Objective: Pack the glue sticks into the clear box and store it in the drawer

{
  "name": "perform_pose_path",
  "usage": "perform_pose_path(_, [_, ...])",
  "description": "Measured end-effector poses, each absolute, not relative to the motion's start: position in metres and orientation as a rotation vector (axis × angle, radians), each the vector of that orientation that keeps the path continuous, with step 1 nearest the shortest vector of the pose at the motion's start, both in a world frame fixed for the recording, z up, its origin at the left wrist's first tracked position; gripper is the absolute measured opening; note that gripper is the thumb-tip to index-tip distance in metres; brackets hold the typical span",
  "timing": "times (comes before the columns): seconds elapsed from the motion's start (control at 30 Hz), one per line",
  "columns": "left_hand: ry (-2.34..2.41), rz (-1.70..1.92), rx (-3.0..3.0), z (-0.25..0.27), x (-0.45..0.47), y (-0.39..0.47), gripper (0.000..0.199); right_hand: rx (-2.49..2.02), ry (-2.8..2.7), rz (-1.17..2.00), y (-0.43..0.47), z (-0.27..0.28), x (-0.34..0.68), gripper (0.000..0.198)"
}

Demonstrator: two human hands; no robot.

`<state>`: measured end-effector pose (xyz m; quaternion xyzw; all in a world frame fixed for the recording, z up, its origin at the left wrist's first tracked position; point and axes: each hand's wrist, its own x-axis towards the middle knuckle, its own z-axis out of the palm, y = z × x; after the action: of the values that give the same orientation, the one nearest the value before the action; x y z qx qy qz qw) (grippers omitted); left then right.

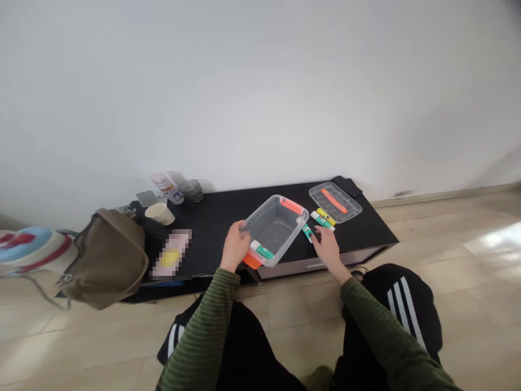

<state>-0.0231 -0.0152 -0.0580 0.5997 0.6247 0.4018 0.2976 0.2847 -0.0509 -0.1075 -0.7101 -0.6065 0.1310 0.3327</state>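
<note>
My left hand grips the left rim of a clear plastic box with orange latches, holding it tilted at the front of the black cabinet. Inside the box, near its front corner, lies a green and white glue stick. My right hand is closed with its fingertips on another green and white glue stick, just outside the box's right wall. Beyond that hand, a third green and white glue stick and a yellow one lie side by side, close to the clear lid with its orange handle.
On the black cabinet, a paper cup, a white bottle, a dark glass and a phone-like slab stand or lie at left. A brown bag hangs over the left end. A black keypad touches the back right.
</note>
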Motion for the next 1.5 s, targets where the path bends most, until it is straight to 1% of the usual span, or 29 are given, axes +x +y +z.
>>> perform_pose_path(0.17, [1.627,1.085,1.570,-0.058,-0.023,-0.015,0.048,-2.113,-1.772,0.327,-0.047,-0.114,0.279,0.033])
perform_pose_path(0.47, [1.624,1.067,1.558,-0.053,-0.021,-0.017,0.047,-2.197,-1.901,0.214,-0.046,-0.112,0.269,0.029])
perform_pose_path(0.57, [1.637,1.063,1.562,-0.052,-0.020,-0.018,0.047,-2.235,-1.941,0.227,-0.043,-0.107,0.268,0.028])
perform_pose_path(0.67, [1.645,1.063,1.563,-0.053,-0.020,-0.018,0.047,-2.325,-1.852,0.358,-0.040,-0.103,0.270,0.031])
perform_pose_path(0.77, [1.635,1.067,1.563,-0.053,-0.021,-0.017,0.047,-2.364,-1.649,0.478,-0.041,-0.102,0.275,0.037])
perform_pose_path(0.87, [1.632,1.065,1.561,-0.053,-0.020,-0.017,0.047,-2.246,-1.458,0.421,-0.048,-0.095,0.279,0.045])
perform_pose_path(0.97, [1.639,1.071,1.568,-0.052,-0.020,-0.018,0.047,-2.053,-1.448,0.337,-0.055,-0.076,0.278,0.050])
perform_pose_path(1.13, [1.639,1.081,1.603,-0.056,-0.021,-0.016,0.046,-1.748,-1.893,0.197,-0.051,-0.023,0.254,0.046])
perform_pose_path(1.23, [1.642,1.069,1.631,-0.057,-0.022,-0.016,0.044,-1.673,-2.216,0.169,-0.039,0.002,0.226,0.040])
perform_pose_path(1.37, [1.671,1.059,1.672,-0.055,-0.022,-0.016,0.042,-1.719,-2.646,0.360,-0.024,0.015,0.188,0.039])
perform_pose_path(1.5, [1.663,1.059,1.673,-0.051,-0.021,-0.018,0.042,-1.790,-2.820,0.570,-0.014,0.018,0.169,0.044])
